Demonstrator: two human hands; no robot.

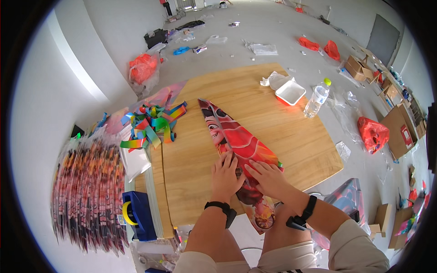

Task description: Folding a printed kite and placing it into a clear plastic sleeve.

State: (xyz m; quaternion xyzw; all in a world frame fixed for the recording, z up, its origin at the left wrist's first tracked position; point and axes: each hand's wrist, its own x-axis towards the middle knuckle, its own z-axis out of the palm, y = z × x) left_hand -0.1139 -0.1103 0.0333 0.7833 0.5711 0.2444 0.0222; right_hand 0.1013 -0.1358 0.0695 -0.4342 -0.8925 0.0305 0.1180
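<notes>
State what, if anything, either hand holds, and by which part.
Nothing appears gripped: the left hand and right hand rest open on the nearer half of the long, pointed, red cartoon-printed sheet.

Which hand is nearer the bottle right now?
Right. The right hand rests left of the bottle, on its near side; the left hand is farther left.

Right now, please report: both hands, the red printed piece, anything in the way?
Left hand, right hand: resting on red printed piece. Its near end overhangs table. Rainbow ribbons lie left of it, apart, not blocking.
</notes>
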